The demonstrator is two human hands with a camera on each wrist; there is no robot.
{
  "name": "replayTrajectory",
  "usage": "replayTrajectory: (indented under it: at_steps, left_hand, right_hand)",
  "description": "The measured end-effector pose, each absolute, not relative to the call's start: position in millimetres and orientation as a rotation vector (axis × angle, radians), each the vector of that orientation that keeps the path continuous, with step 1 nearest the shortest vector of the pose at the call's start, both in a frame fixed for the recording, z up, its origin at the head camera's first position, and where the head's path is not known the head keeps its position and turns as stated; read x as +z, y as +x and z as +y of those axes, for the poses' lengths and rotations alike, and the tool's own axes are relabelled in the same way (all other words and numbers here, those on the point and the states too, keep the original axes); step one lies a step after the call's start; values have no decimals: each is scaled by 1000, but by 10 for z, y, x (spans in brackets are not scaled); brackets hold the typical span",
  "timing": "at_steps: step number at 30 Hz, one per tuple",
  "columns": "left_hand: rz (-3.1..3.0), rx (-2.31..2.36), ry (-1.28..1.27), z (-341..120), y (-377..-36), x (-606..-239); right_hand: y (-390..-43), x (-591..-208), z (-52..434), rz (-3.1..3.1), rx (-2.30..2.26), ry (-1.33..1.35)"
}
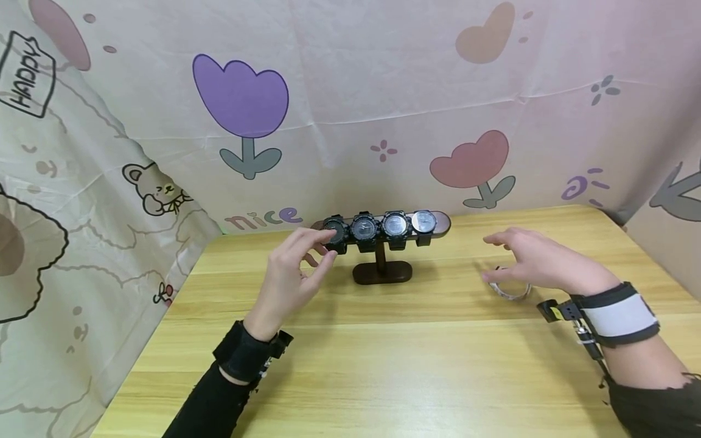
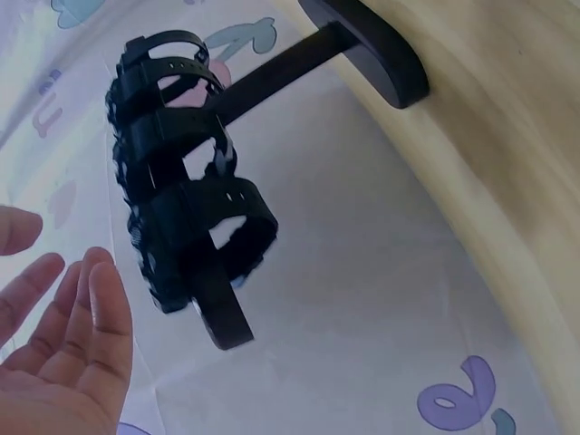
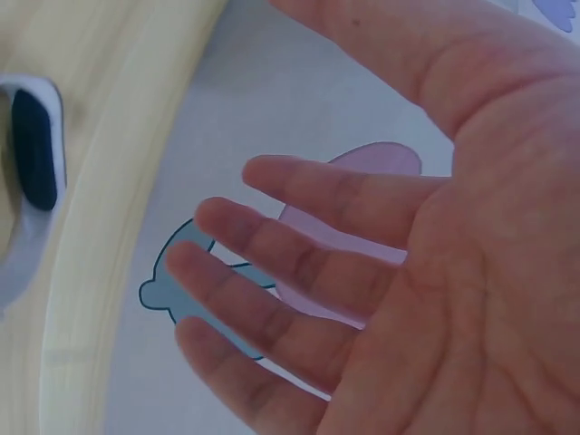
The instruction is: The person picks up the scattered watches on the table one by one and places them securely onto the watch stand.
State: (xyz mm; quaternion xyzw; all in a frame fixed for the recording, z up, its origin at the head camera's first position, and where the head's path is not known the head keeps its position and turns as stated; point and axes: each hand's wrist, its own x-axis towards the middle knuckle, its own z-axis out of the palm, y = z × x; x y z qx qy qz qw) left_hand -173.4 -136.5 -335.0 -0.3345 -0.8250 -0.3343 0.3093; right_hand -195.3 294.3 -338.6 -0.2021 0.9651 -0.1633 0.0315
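Observation:
Several black watches point(image 1: 364, 227) hang side by side on the bar of a dark wooden T-shaped watch stand point(image 1: 382, 273). The rightmost watch point(image 1: 423, 222) has a pale dial. My left hand point(image 1: 290, 274) is at the left end of the row, fingertips overlapping the leftmost watch in the head view. In the left wrist view that hand point(image 2: 72, 335) shows loosely bent fingers with nothing in them, beside the row. On the right, my right hand point(image 1: 539, 261) hovers over a white smart band point(image 1: 512, 295) with a dark screen, its fingers spread and relaxed in the right wrist view.
The wooden table point(image 1: 411, 365) reaches back to a printed cloth point(image 1: 350, 91) with flowers and hearts. Another cloth point(image 1: 66, 304) hangs along the left side. Both wrists wear straps with small devices, and a cable runs along the right forearm.

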Motion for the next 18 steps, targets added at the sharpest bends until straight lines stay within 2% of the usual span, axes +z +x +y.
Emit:
replayTrajectory:
  at_steps: [18]
  left_hand:
    - [-2285, -757, -1201, -1154, -1610, -3439]
  right_hand:
    - [-1959, -3487, 3025, 2836, -447, -435]
